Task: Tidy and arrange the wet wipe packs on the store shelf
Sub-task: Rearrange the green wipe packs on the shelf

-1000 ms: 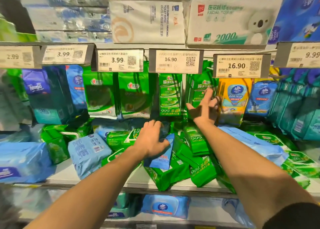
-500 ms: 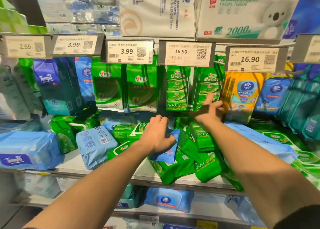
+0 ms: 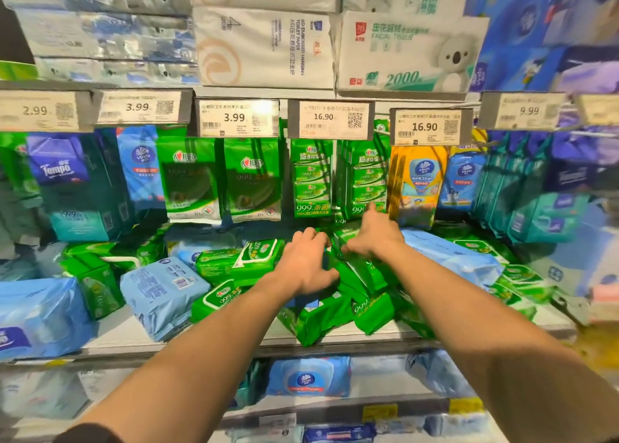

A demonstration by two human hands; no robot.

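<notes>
Where fingers (image 3: 310,233) curl (blurred): grip unclear.

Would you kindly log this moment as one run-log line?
stage: sorting | left hand: on green wipe packs | right hand: on same pile, forefinger extended | shelf: packs jumbled

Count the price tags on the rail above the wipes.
7: 2.99 far left, 3.99, 3.99, 16.90, 16.90, 9.99, and a blurred one cut off at the right edge; more may lie beyond.
</notes>
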